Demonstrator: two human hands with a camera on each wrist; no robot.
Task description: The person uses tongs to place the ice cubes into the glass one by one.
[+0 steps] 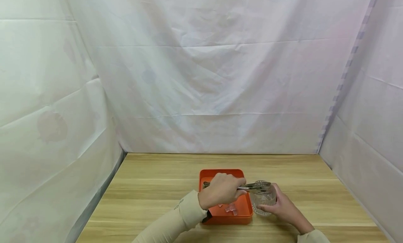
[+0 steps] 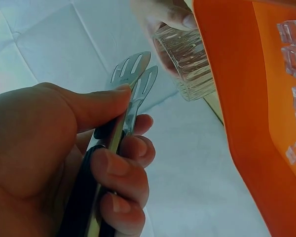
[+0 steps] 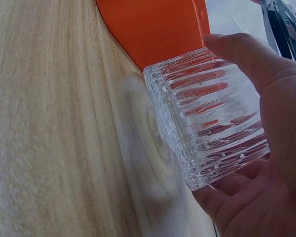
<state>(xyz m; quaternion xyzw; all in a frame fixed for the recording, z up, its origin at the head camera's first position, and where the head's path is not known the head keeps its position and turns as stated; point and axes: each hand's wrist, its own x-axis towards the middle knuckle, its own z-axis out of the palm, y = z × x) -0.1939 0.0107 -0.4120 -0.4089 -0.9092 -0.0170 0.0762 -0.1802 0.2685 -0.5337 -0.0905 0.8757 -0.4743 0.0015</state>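
Metal tongs (image 1: 256, 187) with slotted ends and dark grips are in my left hand (image 1: 221, 190), its thumb and fingers wrapped around both arms. In the head view the tong ends overlap the mouth of a clear ribbed glass (image 1: 267, 200); between them, no cube shows in the left wrist view. My right hand (image 1: 284, 208) grips this glass from its right side, thumb on the near side. The glass's base is close over the table beside an orange box (image 1: 226, 220). Inside the box lie several clear ice-like cubes (image 2: 295, 59), partly hidden by my left arm in the head view.
The wood-grain table (image 1: 151, 187) reaches back to a white cloth wall (image 1: 201, 96), with cloth on both sides too. The box's raised rim stands right at the left side of the glass.
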